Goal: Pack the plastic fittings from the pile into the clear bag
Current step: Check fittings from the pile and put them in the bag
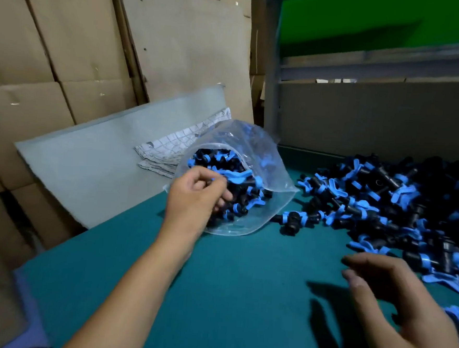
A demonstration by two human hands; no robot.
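Bag: the clear bag (254, 159) sat on the green bench (228, 296) near its left edge, mouth tipped toward the person, already well filled with black-and-blue fittings.
Left hand: the left hand (197, 196) was at the bag's mouth, fingers curled and pinching the near rim to keep it open.
Right hand: the right hand (393, 302) hovered empty above the bench toward its near right corner, fingers loosely spread, beside the pile but not touching it.
Pile: the fittings (400, 202) lay heaped along the right side of the bench, reaching its back edge; a few strays (291, 221) lay between heap and bag.
Behind: a folded cloth (176, 148) lay on a grey board (93, 161) just past the bag, with cardboard boxes (55, 53) stacked at the left.
Risk: the bag looked floppy and top-heavy; a loosened pinch could let it slump and spill fittings.
Risk: a large scoop could miss the narrow mouth, since the winged blue handles probably snag.
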